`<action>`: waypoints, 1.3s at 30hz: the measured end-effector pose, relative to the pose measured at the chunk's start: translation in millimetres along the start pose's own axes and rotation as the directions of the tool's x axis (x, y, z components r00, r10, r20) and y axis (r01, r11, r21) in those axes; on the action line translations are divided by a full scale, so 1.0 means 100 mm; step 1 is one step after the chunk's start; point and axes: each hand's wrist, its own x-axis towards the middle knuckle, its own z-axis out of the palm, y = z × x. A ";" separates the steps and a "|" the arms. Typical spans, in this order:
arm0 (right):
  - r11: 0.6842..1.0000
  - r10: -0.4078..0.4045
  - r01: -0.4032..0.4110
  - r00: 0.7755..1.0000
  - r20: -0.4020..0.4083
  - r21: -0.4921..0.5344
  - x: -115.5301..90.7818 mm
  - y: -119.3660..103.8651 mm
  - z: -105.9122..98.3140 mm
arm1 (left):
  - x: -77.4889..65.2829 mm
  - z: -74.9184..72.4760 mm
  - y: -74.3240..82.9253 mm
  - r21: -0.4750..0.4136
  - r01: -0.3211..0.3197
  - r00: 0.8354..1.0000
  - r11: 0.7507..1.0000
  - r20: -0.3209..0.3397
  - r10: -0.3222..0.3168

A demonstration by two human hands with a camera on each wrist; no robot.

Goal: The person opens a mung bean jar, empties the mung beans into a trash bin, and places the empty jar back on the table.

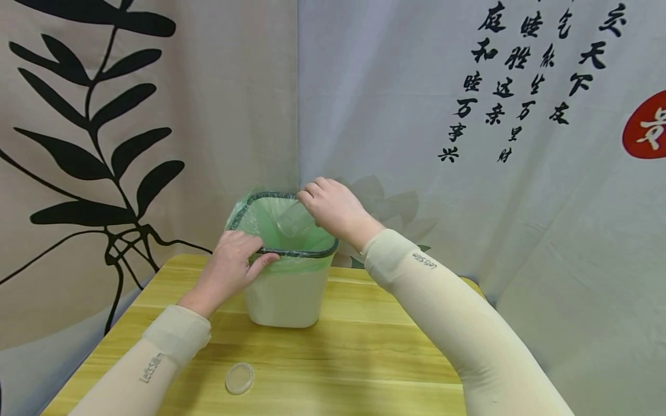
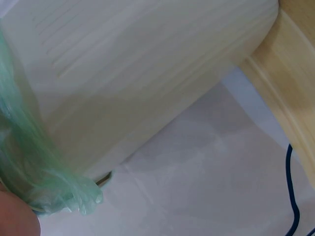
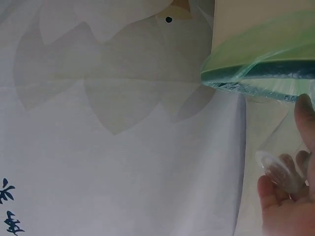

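Observation:
A pale waste bin (image 1: 287, 297) stands upright on the table, lined with a green plastic bag (image 1: 270, 216) folded over its dark rim. My left hand (image 1: 232, 261) grips the near left part of this rim, thumb outside against the bag. In the left wrist view only a bit of that hand (image 2: 18, 215) shows, beside the bunched bag edge (image 2: 64, 191). Above the bin's right side, my right hand (image 1: 335, 209) holds a clear cup (image 1: 294, 219), tilted with its far end down into the opening. The right wrist view shows fingers wrapped round the see-through cup (image 3: 280, 147).
A round translucent lid (image 1: 239, 378) lies on the wooden table (image 1: 374, 346) near its front, left of the middle. Behind the table hangs a cloth backdrop (image 1: 390, 115) with printed leaves and black characters, close to the bin.

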 end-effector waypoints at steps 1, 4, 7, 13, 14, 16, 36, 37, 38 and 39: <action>1.000 0.012 -0.012 1.000 0.008 0.005 -0.01 0.00 0.00 | 0.00 0.00 0.00 0.001 0.001 1.000 1.000 0.000 -0.001; 0.998 0.049 -0.050 0.998 0.028 0.028 -0.04 0.02 0.01 | 0.00 0.00 0.01 0.000 0.002 1.000 1.000 0.001 -0.002; 0.995 0.084 -0.087 0.995 0.054 0.053 -0.08 0.03 0.02 | 0.01 0.00 0.01 0.002 0.002 1.000 1.000 0.000 -0.002; 0.977 0.157 -0.169 0.983 0.099 0.128 -0.13 0.07 0.05 | 0.01 0.00 0.02 0.002 0.008 1.000 1.000 0.005 -0.008; 0.972 0.170 -0.184 0.980 0.102 0.148 -0.14 0.08 0.05 | 0.01 0.00 0.02 0.003 0.009 1.000 1.000 0.007 -0.009; 0.958 0.195 -0.213 0.975 0.110 0.191 -0.15 0.09 0.07 | 0.01 0.00 0.02 0.004 0.012 1.000 1.000 0.012 -0.012; 0.669 0.399 -0.434 0.894 0.201 0.603 -0.43 0.15 0.25 | 0.01 0.00 0.04 0.011 0.013 1.000 1.000 0.019 -0.013; 0.647 0.408 -0.440 0.890 0.205 0.623 -0.45 0.15 0.26 | 0.01 0.00 0.04 0.012 0.012 1.000 1.000 0.017 -0.013; 0.624 0.416 -0.446 0.885 0.210 0.642 -0.47 0.15 0.27 | 0.01 0.01 0.04 0.012 0.014 1.000 1.000 0.018 -0.014; 0.604 0.422 -0.450 0.881 0.215 0.658 -0.48 0.15 0.28 | 0.01 0.01 0.04 0.012 0.015 1.000 1.000 0.020 -0.015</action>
